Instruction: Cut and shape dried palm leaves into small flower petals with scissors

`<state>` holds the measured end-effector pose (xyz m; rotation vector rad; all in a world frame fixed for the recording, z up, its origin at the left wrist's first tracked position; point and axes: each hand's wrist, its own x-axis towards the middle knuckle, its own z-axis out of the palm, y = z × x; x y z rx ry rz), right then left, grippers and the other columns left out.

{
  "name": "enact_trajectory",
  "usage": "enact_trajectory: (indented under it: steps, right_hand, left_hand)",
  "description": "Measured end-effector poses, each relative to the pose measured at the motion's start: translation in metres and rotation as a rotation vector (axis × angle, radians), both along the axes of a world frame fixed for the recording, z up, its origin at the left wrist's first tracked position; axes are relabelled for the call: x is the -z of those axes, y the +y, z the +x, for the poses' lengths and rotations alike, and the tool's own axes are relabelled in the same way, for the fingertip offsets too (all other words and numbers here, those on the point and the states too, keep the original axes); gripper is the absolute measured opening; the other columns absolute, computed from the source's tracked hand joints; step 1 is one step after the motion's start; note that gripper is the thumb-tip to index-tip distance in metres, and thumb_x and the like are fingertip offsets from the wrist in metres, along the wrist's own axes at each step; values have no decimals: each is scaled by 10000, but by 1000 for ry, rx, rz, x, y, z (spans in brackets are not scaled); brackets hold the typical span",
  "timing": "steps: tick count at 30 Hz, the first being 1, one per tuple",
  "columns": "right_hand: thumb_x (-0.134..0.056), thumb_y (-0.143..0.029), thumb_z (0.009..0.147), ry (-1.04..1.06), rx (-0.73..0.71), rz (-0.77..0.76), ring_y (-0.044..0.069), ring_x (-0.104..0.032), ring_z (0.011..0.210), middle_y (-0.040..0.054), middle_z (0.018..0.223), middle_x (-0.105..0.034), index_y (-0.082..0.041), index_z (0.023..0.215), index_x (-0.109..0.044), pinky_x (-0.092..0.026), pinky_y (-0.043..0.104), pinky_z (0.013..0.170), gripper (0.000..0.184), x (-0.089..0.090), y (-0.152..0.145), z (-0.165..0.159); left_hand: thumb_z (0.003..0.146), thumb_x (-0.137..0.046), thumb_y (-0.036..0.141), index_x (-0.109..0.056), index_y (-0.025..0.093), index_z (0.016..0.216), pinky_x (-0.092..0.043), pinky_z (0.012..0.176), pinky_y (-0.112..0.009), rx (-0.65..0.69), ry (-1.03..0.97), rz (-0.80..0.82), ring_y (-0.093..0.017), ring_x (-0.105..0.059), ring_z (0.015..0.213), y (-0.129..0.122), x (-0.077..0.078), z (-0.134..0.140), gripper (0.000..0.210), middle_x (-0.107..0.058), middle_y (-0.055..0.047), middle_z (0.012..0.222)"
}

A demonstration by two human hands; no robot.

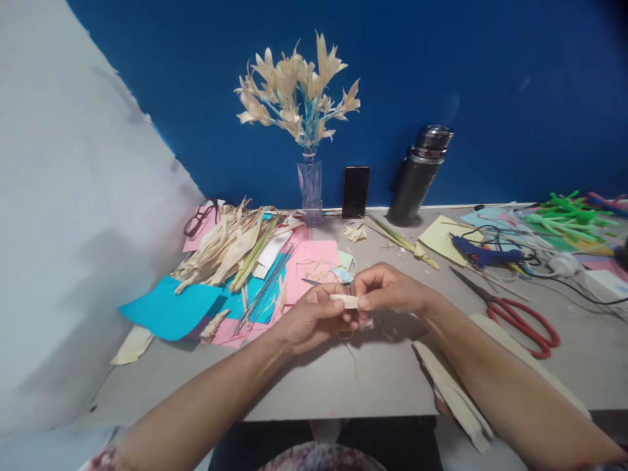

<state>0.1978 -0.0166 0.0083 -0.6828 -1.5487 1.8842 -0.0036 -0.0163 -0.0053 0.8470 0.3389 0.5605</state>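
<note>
A small pale strip of dried husk (346, 301) is pinched between both hands above the table. My left hand (314, 315) grips its left end with thumb and fingers closed. My right hand (387, 289) pinches the other end between thumb and forefinger. Behind the hands, a dark pointed tool (311, 282) lies partly hidden on pink paper (314, 255). Under the right forearm rests a larger piece of pale husk (454, 392). To the right lie large scissors with red handles (520, 320).
A bottle (310, 190) of husk flowers (294, 91), a phone (356, 191) and a dark flask (420, 176) stand by the blue wall. Dried husks (230, 245) and blue paper (171, 307) lie left. A blue glue gun (485, 252), cords and green pipe cleaners (572, 219) lie right.
</note>
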Motion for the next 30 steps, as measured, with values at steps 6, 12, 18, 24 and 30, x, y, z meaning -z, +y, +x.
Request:
enact_trajectory:
  steps: [6, 12, 18, 24, 30]
  right_hand:
    - [-735, -272, 790, 95, -18, -15, 214, -704, 688, 59, 671, -709, -125, 705, -647, -554, 351, 678, 191, -3, -1, 2]
    - [-730, -252, 792, -108, 27, 27, 158, -680, 702, 41, 703, -710, -125, 721, -667, -523, 257, 665, 159, -7, -2, -1]
    - [-733, -292, 795, -9, -76, 4, 204, -698, 735, 58, 691, -720, -128, 708, -653, -549, 345, 730, 202, -10, -4, 2]
    - [-755, -333, 774, -167, 79, 59, 146, -654, 686, 29, 699, -694, -133, 704, -666, -492, 235, 631, 230, -2, -1, -4]
    - [-752, -330, 780, -103, 17, 42, 125, -643, 654, 15, 695, -684, -134, 745, -671, -494, 229, 626, 215, -4, -5, -9]
  left_hand:
    - [705, -753, 478, -597, 139, 822, -482, 762, -372, 82, -139, -64, -267, -671, 825, 3, -3, -4, 391, -681, -104, 799]
    - [718, -789, 324, -566, 140, 740, -459, 703, -302, -66, 63, 3, -185, -649, 701, 1, 2, 1, 290, -650, -53, 717]
    - [742, -750, 365, -570, 138, 752, -480, 732, -339, 49, -61, -48, -238, -672, 786, 0, 0, -1, 290, -676, -92, 779]
    - [700, -798, 326, -561, 145, 765, -470, 669, -304, -84, 124, 30, -195, -654, 695, 4, 1, 0, 305, -687, -81, 744]
    - [719, -775, 272, -547, 136, 692, -459, 647, -311, 9, 123, 18, -198, -647, 665, 9, 4, -2, 266, -692, -97, 708]
